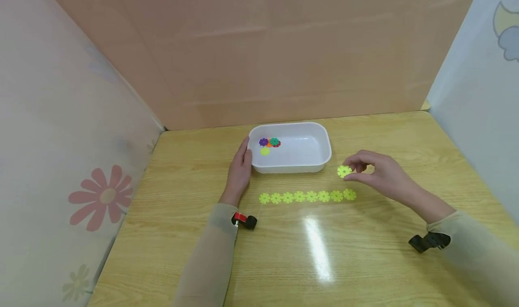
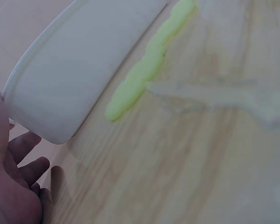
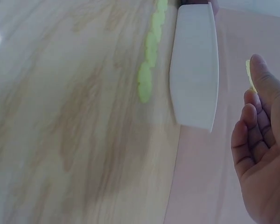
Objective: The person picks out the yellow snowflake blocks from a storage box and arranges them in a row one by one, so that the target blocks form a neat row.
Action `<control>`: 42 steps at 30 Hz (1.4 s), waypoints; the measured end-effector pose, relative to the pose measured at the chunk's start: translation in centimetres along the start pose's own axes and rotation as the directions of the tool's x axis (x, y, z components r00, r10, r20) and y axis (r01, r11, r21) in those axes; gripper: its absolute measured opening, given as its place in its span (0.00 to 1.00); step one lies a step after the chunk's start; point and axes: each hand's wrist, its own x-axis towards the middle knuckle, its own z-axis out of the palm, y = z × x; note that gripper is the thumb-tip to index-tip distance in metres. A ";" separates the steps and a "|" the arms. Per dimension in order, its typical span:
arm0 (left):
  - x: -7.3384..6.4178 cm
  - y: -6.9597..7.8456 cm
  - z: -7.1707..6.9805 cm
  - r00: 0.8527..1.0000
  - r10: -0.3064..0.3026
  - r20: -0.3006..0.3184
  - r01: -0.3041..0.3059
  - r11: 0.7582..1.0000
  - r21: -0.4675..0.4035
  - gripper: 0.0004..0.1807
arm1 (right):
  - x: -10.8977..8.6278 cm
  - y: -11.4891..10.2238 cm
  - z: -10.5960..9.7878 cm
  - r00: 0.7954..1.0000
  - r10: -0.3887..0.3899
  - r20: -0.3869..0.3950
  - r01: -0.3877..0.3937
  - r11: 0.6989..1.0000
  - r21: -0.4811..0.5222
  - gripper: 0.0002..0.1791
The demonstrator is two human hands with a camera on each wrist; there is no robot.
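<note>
My right hand (image 1: 385, 174) pinches a yellow flower-shaped plastic disc (image 1: 344, 171) with notched edges between thumb and fingers, above the table just right of a white tray (image 1: 292, 169). In the right wrist view the held disc (image 3: 250, 74) shows edge-on beside a fingertip. My left hand (image 1: 240, 172) rests against the tray's left side, its fingers along the outer wall. Several matching yellow discs (image 1: 311, 196) lie in a straight row in front of the tray. Inside it, at the left, are a purple disc (image 1: 263, 142), a green disc (image 1: 275, 141), a yellow disc (image 1: 265, 151), and orange and red ones partly covered.
Under everything is a wood-grain table (image 1: 373, 271), with a bright glare streak in front of the row. A pinkish-brown panel (image 1: 275, 64) stands along the back edge. White side walls with printed flower and moon pictures flank the table.
</note>
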 end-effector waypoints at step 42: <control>0.2 -0.2 0.0 1.000 0.016 -0.002 -0.016 1.000 -0.015 0.31 | -5.2 5.8 -0.1 0.975 0.138 0.172 -0.126 0.989 -0.075 0.14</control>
